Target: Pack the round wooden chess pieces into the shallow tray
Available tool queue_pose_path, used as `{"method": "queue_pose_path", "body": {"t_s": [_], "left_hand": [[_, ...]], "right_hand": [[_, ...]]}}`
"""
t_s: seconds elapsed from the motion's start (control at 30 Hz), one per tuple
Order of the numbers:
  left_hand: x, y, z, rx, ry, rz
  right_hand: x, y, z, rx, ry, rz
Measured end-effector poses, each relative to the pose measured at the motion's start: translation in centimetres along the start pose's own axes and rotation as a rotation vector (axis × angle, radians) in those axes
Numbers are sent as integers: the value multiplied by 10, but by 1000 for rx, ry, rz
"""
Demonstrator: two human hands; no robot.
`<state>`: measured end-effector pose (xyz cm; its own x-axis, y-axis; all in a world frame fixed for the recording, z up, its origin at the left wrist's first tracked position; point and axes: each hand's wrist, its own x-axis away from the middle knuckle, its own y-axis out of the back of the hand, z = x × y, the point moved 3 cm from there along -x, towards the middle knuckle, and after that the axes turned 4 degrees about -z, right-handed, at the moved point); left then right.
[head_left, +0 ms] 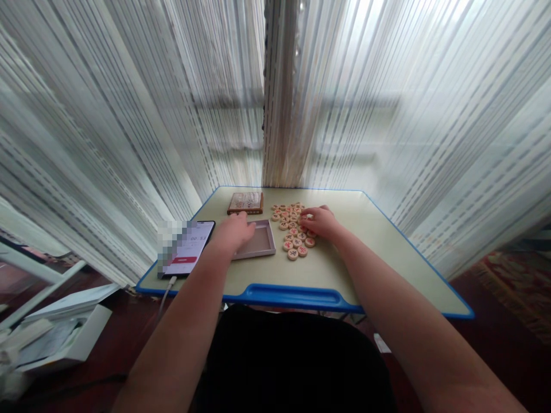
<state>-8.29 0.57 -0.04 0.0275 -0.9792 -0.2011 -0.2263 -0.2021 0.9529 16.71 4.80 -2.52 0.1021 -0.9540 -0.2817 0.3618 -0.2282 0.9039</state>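
On the phone [198, 241] lying by the left edge of the table [383, 229], towards its near-left corner, I can read the digits 00 and 53 over my feed; part of the screen is pixelated, and any lettering on its red button [185, 260] is too small for me. Round wooden pieces [293, 232] mid-table bear red or dark characters that I cannot make out singly. Markings on the brown case [246, 202] near the far edge are illegible.
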Motion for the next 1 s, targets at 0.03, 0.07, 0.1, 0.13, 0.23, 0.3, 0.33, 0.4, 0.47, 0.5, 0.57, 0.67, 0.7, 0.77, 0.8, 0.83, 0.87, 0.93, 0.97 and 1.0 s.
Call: {"method": "queue_pose_path", "body": {"t_s": [0.03, 0.07, 0.1, 0.13, 0.23, 0.3, 0.33, 0.4, 0.47, 0.5, 0.57, 0.67, 0.7, 0.77, 0.8, 0.83, 0.87, 0.93, 0.97, 1.0], "left_hand": [[-1, -3, 5, 5, 13, 31], [-1, -6, 8, 15, 26, 52], [-1, -8, 12, 33, 37, 61], [-2, -9, 14, 58, 43, 61], [-2, -10, 21, 163, 39, 15], [-1, -11, 25, 231, 32, -43], [0, -12, 26, 270, 32, -73], [3, -15, 28, 354, 56, -126], [6, -17, 27, 419, 81, -170], [7, -18, 26, 438, 87, -192], [9, -19, 23, 455, 87, -229], [9, -20, 22, 471, 100, -235], [9, -20, 21, 469, 103, -226], [9, -19, 22, 458, 92, -211], [9, -19, 22, 453, 85, -207], [9, -18, 22, 449, 83, -208], [9, -17, 22, 446, 83, -210], [9, -16, 22, 452, 80, -214], [9, -16, 22, 461, 76, -217], [8, -17, 22, 470, 71, -222]], "right_hand": [[0, 0, 0, 3, -4, -4], [0, -1, 0, 8, -4, -3], [-1, -1, 0, 14, -2, 1], [-1, -2, 0, 21, 4, 6], [-2, -4, 2, 43, 19, 8], [-1, -5, 4, 45, 2, -2], [-1, -6, 5, 40, -16, -7], [0, -5, 6, 18, -57, -21], [1, -4, 7, -5, -80, -35], [1, -3, 7, -10, -85, -41], [1, -1, 6, -6, -84, -52], [1, 1, 5, 28, -70, -63], [1, 2, 5, 36, -64, -62], [1, 2, 5, 39, -52, -55], [2, 2, 6, 36, -44, -56], [2, 1, 7, 34, -33, -63], [2, 1, 7, 33, -21, -72], [3, 1, 9, 36, -2, -93], [3, 0, 9, 36, 2, -103], [2, 0, 9, 34, 1, -112]]}}
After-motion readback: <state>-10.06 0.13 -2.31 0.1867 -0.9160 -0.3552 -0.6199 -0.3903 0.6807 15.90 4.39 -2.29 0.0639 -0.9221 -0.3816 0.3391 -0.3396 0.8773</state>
